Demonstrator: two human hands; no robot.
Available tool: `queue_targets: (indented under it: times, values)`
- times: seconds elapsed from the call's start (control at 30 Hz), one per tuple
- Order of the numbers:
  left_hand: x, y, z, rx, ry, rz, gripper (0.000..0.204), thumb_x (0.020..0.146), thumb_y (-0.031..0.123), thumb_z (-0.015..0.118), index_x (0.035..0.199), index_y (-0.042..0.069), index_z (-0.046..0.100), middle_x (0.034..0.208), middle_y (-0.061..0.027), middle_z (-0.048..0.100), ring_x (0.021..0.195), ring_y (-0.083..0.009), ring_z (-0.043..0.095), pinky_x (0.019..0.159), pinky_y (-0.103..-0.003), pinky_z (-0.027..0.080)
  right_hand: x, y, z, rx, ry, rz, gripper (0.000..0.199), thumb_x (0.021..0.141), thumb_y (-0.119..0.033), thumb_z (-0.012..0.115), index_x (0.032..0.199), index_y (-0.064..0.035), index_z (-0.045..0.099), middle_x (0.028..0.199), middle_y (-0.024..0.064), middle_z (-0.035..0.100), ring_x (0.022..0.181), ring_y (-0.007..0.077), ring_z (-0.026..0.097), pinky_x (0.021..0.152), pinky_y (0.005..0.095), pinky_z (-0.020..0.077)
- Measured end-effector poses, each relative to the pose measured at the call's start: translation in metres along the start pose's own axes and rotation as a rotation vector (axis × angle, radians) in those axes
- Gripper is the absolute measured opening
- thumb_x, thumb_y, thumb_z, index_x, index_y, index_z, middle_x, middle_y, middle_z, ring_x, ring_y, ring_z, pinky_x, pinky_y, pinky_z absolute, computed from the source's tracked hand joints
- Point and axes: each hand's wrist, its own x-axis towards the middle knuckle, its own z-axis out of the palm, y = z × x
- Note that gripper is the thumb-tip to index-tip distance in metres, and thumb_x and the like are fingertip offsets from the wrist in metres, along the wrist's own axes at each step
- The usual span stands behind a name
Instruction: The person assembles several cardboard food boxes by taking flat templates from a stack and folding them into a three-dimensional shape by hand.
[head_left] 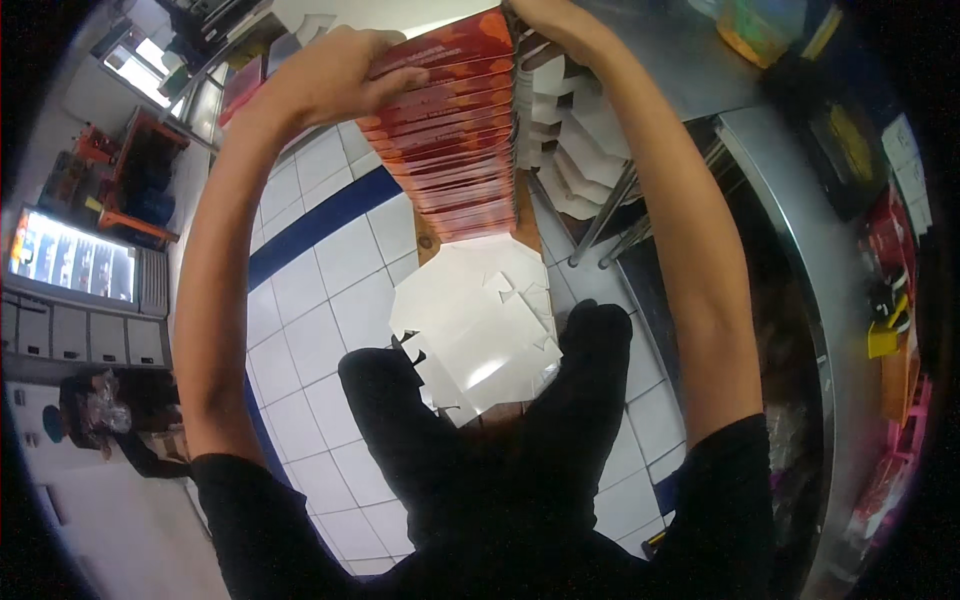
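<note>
A tall stack of flat red and orange cardboard box blanks (450,130) runs away from me at the top centre. My left hand (335,70) grips its left side near the top, fingers curled over the red edges. My right hand (545,18) holds the stack's right side at the very top, partly cut off by the frame edge. White undersides of the blanks (570,140) fan out along the right of the stack. Below the stack, several flat white box blanks (480,315) lie spread on a brown wooden surface (428,240) between my knees.
White floor tiles with a blue stripe (320,225) lie below. A steel counter (800,200) curves along the right, cluttered with coloured items. At left stand a lit display cabinet (75,258) and orange shelving (140,170). Another person in dark clothes (120,410) is at lower left.
</note>
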Motion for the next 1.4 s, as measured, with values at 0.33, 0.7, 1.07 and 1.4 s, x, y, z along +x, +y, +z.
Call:
queue_targets:
  times: [0.33, 0.7, 1.07, 1.4]
  values:
    - [-0.004, -0.035, 0.041, -0.086, 0.247, 0.057, 0.054, 0.101, 0.054, 0.056, 0.094, 0.003, 0.072, 0.076, -0.0184, 0.070, 0.073, -0.0348, 0.069, 0.070, -0.044, 0.054, -0.023, 0.004, -0.006, -0.083, -0.060, -0.114, 0.090, 0.104, -0.068, 0.024, 0.127, 0.0104, 0.060, 0.111, 0.0277, 0.069, 0.100, 0.0416, 0.070, 0.082, 0.0496, 0.0605]
    - [0.018, 0.006, 0.019, -0.261, 0.333, 0.118, 0.035, 0.095, 0.031, 0.062, 0.105, -0.002, 0.070, 0.107, -0.0200, 0.072, 0.100, -0.0388, 0.068, 0.089, -0.045, 0.053, -0.041, 0.024, -0.025, -0.188, -0.140, 0.035, 0.061, 0.103, -0.042, 0.051, 0.137, 0.0081, 0.056, 0.128, 0.0250, 0.066, 0.102, 0.0300, 0.074, 0.072, 0.0307, 0.0655]
    - [0.033, 0.035, 0.028, -0.053, 0.157, 0.097, 0.033, 0.086, 0.013, 0.064, 0.117, 0.012, 0.075, 0.094, -0.0233, 0.073, 0.088, -0.0415, 0.071, 0.079, -0.050, 0.057, -0.024, -0.013, -0.033, -0.436, -0.428, 0.127, 0.040, 0.096, -0.023, 0.064, 0.121, 0.0086, 0.066, 0.106, 0.0182, 0.075, 0.084, 0.0197, 0.076, 0.068, 0.0259, 0.0654]
    - [0.036, 0.028, 0.027, -0.010, 0.069, 0.124, 0.026, 0.087, 0.017, 0.061, 0.107, 0.008, 0.076, 0.091, -0.0229, 0.073, 0.085, -0.0420, 0.070, 0.078, -0.050, 0.056, -0.026, -0.014, -0.034, -0.425, -0.434, 0.110, 0.028, 0.093, -0.019, 0.067, 0.105, 0.0074, 0.070, 0.089, 0.0113, 0.076, 0.070, 0.0100, 0.073, 0.062, 0.0206, 0.0623]
